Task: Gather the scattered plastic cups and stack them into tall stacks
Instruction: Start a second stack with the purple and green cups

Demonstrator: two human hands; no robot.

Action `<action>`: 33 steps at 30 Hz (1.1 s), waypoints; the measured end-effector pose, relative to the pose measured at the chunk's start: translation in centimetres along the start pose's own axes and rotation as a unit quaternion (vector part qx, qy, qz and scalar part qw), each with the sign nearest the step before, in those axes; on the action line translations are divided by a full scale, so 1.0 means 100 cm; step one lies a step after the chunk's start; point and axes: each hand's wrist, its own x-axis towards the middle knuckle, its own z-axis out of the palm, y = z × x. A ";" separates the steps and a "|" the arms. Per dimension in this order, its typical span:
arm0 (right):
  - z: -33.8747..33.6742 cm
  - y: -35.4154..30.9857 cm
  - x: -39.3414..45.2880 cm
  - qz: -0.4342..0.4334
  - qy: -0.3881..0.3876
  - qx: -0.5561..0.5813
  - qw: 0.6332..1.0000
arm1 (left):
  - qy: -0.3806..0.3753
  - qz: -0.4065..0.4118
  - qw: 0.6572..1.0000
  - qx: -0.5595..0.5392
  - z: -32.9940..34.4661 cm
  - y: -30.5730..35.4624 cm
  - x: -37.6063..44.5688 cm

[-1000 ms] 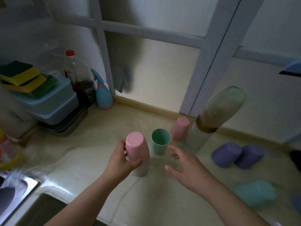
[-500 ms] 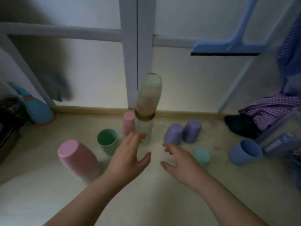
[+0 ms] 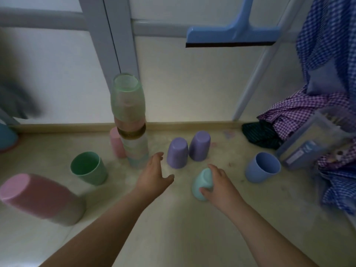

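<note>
My right hand [image 3: 219, 184] is wrapped around a teal cup [image 3: 201, 183], upside down and tilted, thumb on its near side and fingers over the far side, low over the pale countertop [image 3: 173, 228]. My left hand [image 3: 154, 176] is spread wide with nothing in it, hovering just in front of the tall stack [image 3: 131, 124] of inverted cups (translucent green on top, pinkish and pale ones below, a bit blurred). A pink cup [image 3: 115, 143] stands upside down right behind the stack's base. Left of the stack sits a green cup [image 3: 88, 168], mouth up and leaning. Far left, a short stack with a pink cup on top [image 3: 38, 197] looks tilted and blurry. Two purple cups [image 3: 187, 149] stand upside down side by side, touching, just beyond my hands. A blue cup [image 3: 263, 167] lies tipped, mouth toward me, well to the right near a clear plastic box [image 3: 308, 139] and checked cloths [image 3: 300, 108]. A blue squeegee [image 3: 231, 35] hangs above by the window frame [image 3: 115, 45].
</note>
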 end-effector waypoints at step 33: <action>-0.025 -0.158 -0.026 -0.226 -0.018 0.099 0.969 | 0.133 0.030 0.981 -0.135 -0.174 0.003 -0.080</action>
